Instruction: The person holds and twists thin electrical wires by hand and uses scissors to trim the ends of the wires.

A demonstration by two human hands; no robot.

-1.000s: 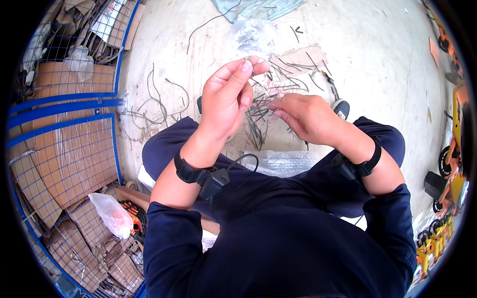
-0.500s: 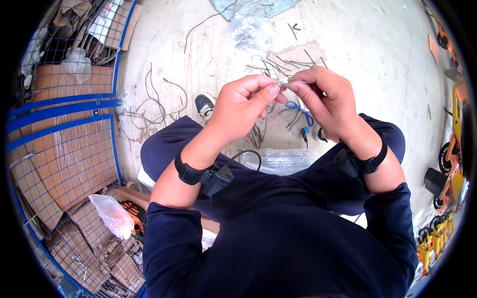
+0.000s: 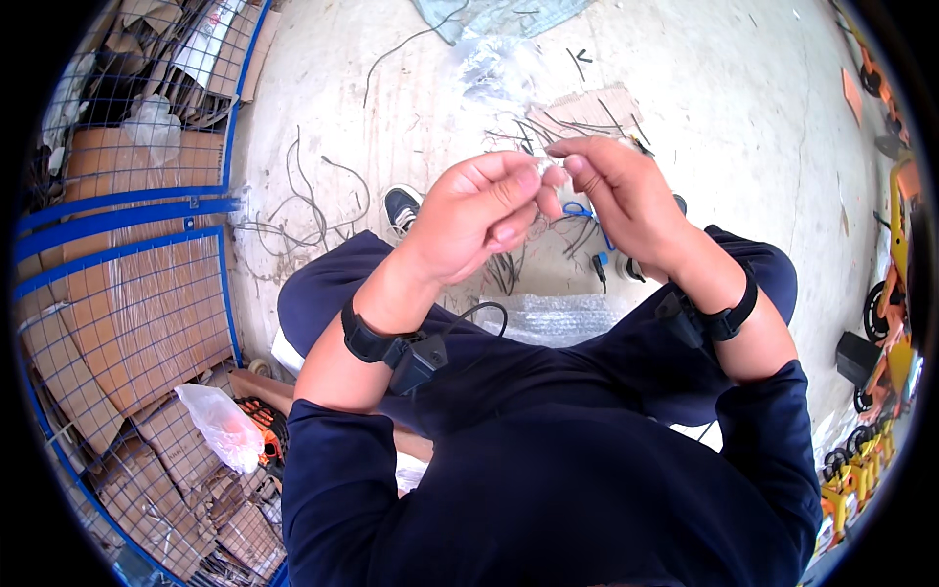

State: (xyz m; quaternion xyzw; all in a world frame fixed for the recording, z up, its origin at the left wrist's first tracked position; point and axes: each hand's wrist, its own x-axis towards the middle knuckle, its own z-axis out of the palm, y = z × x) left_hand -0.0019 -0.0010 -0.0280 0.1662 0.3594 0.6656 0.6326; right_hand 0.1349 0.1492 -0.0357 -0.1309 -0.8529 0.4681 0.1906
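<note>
Both hands are raised close together above the floor, fingertips meeting. My left hand (image 3: 477, 210) is closed, thumb against the curled fingers, at a small pale, shiny bit. Facing it, my right hand (image 3: 626, 201) pinches at the same spot with thumb and forefinger. What they hold is mostly hidden by the fingers and too small to name. Below the fingertips lie blue-handled scissors (image 3: 577, 209), partly covered by my right hand. A short black cable end with a blue part (image 3: 600, 264) rests nearby, among dark wire pieces (image 3: 504, 269).
Cut wires lie around a piece of cardboard (image 3: 587, 110) ahead. Clear plastic film (image 3: 494, 70) and a pale blue cloth (image 3: 499, 15) are farther off. Long loose wires (image 3: 303, 196) spread at left, beside a blue mesh cage (image 3: 127, 210) holding cardboard. Orange and yellow equipment (image 3: 890, 303) stands at right.
My left hand has turned, its fingers now curled more into view. My right forefinger has straightened over the pinch, and the right hand has shifted slightly left.
</note>
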